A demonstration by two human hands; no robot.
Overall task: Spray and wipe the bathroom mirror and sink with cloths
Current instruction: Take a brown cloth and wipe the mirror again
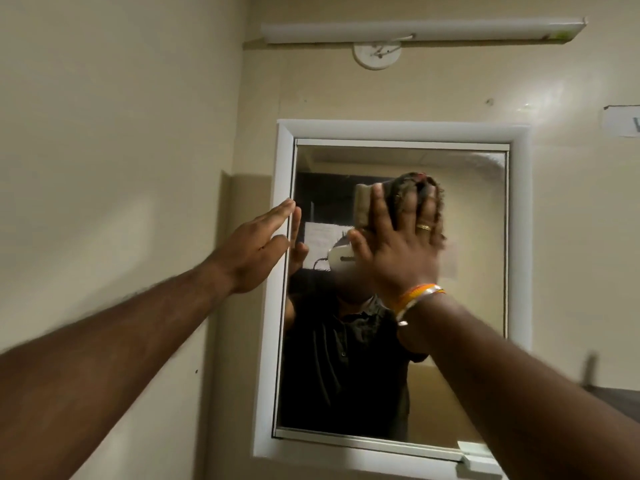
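up high, white-framed mirror [467,271], smeary glass, right hand [398,244] pressing cloth [363,206]

A long white tube light [420,31] is mounted across the cream wall [121,116] at 12 o'clock, and a round white ceiling-rose fitting [376,55] is fixed just beneath its left part. A paper notice [621,121], cut off by the frame edge, is seen on the wall at 2 o'clock. A dark ledge [620,398] is partly seen at 4 o'clock.
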